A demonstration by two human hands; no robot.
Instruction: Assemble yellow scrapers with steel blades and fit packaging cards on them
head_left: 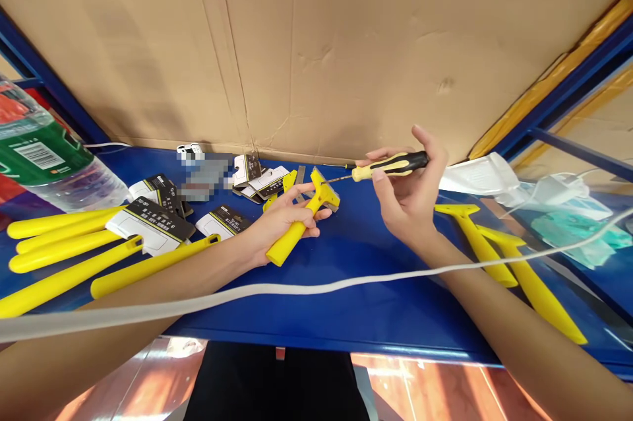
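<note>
My left hand [274, 223] is closed around a yellow scraper [287, 243], its wide head tilted up and to the right. A strip of metal blade shows at the far edge of that head. In my right hand [408, 200] is a screwdriver [390, 166] with a cream and black handle, its fingers wrapped about the grip. The thin shaft points left, and its tip meets the scraper's head; whether it sits in a screw is too small to tell. Behind my left fingers lie another yellow piece and a metal strip [299, 178], partly hidden.
Yellow handles [69, 249] and black-and-white cards [151, 223] lie at left beside a large bottle [44, 150]. More yellow scraper handles [494, 256] rest at right, near a white plastic item [482, 178]. A white cable [297, 289] crosses in front of both forearms. Cardboard [316, 45] stands behind the blue shelf [316, 315].
</note>
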